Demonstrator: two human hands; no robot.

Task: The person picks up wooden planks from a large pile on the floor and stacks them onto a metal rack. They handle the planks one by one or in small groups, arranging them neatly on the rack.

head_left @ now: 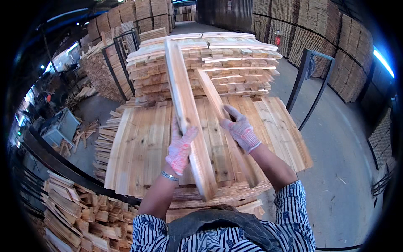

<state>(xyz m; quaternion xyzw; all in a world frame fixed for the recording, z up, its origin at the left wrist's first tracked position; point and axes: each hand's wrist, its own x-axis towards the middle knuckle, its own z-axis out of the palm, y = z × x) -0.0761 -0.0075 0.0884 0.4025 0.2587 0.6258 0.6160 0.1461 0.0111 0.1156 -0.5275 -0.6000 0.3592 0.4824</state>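
Both of my hands wear whitish-pink knit gloves. My left hand [181, 151] is closed around the edge of a long wooden board [184, 96], pale along its left side, which tilts up and away from me. A narrower wooden board [212, 92] is gripped in my right hand [241, 129], thumb and fingers around its middle. Its lower end is smeared by motion. The two boards are apart, roughly side by side above a layer of flat planks [147, 143] lying close together. Some of my left fingers are hidden behind the wider board.
Beyond the planks rises a layered stack of boards [239, 63]. Dark metal posts [300, 80] stand to its right, and a metal frame [117, 63] to its left. Short offcuts [96, 218] fill the lower left. Tall bundled wood stacks [312, 29] line the concrete floor [331, 147].
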